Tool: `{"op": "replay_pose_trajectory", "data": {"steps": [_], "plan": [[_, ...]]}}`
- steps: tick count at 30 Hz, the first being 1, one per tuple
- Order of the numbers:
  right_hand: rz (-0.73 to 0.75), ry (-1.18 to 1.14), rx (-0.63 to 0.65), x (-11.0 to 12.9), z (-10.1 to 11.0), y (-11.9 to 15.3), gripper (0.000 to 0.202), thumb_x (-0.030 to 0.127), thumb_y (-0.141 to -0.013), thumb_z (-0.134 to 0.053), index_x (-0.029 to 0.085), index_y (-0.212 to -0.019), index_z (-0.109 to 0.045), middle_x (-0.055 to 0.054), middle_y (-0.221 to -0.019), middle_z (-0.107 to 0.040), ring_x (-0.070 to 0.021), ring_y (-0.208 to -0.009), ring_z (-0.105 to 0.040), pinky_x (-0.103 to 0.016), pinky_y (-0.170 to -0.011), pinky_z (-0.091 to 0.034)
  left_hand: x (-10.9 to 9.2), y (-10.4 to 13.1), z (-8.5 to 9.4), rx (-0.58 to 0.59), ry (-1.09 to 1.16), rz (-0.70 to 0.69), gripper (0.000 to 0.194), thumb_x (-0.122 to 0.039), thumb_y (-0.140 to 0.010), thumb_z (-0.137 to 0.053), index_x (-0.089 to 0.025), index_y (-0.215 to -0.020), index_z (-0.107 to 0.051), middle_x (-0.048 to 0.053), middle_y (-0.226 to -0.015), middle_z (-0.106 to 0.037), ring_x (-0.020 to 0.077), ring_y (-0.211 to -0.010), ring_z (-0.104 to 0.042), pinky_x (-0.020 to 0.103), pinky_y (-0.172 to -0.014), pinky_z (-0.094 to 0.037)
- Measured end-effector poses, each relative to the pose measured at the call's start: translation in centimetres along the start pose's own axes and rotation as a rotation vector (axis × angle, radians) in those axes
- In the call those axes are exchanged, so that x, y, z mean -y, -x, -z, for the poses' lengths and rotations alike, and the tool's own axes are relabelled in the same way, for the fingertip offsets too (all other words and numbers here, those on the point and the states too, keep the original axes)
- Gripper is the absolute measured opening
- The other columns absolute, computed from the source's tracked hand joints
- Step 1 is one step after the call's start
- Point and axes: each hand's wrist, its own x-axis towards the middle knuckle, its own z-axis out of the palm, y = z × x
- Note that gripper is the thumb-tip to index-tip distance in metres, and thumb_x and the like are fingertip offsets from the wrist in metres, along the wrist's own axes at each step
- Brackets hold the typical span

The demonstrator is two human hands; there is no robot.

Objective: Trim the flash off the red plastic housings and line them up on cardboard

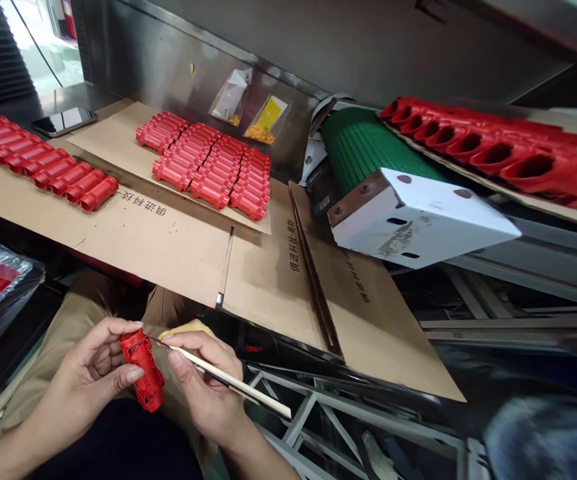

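My left hand (101, 367) is closed around a red plastic tube-shaped part (147, 380), its fingers at the upper end and the thumb across its side. The part is tilted, with slots and ridges along its body. In my right hand (213, 380) a thin tool with a long pale handle (248, 385) is pinched between thumb and fingers. Its dark, slender tip meets or nearly meets the upper side of the part; contact is hard to tell. Something yellow (185, 328) shows behind the right fingers, its kind unclear.
Rows of red parts (211, 160) lie on cardboard sheets (168, 250), with another row (43, 160) to the left near a phone (65, 122). Small bags (268, 120) rest behind. A green conveyor belt (373, 147) with a white metal end (418, 217) stands right. A lined bin (5, 300) holds red parts.
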Motion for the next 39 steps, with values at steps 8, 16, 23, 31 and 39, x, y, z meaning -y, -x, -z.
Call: {"op": "replay_pose_trajectory", "data": {"steps": [8, 16, 23, 31, 39], "plan": [[-0.057, 0.057, 0.035, 0.3, 0.3, -0.2, 0.012, 0.018, -0.098, -0.069, 0.020, -0.099, -0.080, -0.005, -0.089, -0.081, -0.0161, -0.080, -0.074, -0.027, -0.076, -0.058, 0.0, 0.0, -0.1, -0.054, -0.083, -0.075, 0.042, -0.040, -0.073, -0.097, -0.027, -0.109, -0.080, 0.005, -0.105, -0.081, 0.0226, -0.095, -0.078, 0.027, -0.083, -0.065], [0.062, 0.028, 0.014, 0.4, 0.8, 0.2, 0.022, 0.010, -0.095, -0.070, 0.022, -0.111, -0.078, -0.006, -0.102, -0.082, -0.0182, -0.090, -0.076, -0.029, -0.080, -0.059, -0.1, -1.0, 1.1, -0.015, -0.157, -0.187, 0.042, -0.035, -0.075, -0.096, -0.026, -0.113, -0.080, 0.006, -0.103, -0.080, 0.0226, -0.091, -0.079, 0.027, -0.082, -0.067], [0.081, -0.003, 0.029, -0.1, -0.1, 0.1, 0.022, 0.011, -0.095, -0.072, 0.023, -0.114, -0.078, -0.007, -0.104, -0.083, -0.0198, -0.092, -0.076, -0.033, -0.084, -0.060, -0.1, -0.1, -0.1, -0.047, -0.083, -0.115, 0.043, -0.039, -0.072, -0.098, -0.029, -0.110, -0.080, 0.004, -0.103, -0.081, 0.0217, -0.093, -0.079, 0.027, -0.083, -0.066], [0.044, 0.019, 0.047, -0.3, -0.3, 0.4, 0.017, 0.021, -0.102, -0.068, 0.024, -0.118, -0.074, -0.009, -0.115, -0.080, -0.0216, -0.101, -0.076, -0.036, -0.090, -0.062, 0.3, -0.3, 0.4, -0.032, -0.098, -0.144, 0.039, -0.035, -0.077, -0.095, -0.030, -0.112, -0.080, 0.003, -0.108, -0.082, 0.0210, -0.096, -0.080, 0.025, -0.084, -0.066], [0.068, -0.018, 0.037, -1.1, -1.3, 0.8, 0.018, 0.030, -0.106, -0.064, 0.022, -0.121, -0.070, -0.012, -0.108, -0.078, -0.0243, -0.100, -0.074, -0.039, -0.086, -0.064, 2.0, -0.8, 1.3, -0.060, -0.208, -0.319, 0.041, -0.027, -0.081, -0.092, -0.032, -0.118, -0.076, 0.001, -0.107, -0.083, 0.0186, -0.095, -0.081, 0.022, -0.085, -0.066]]}}
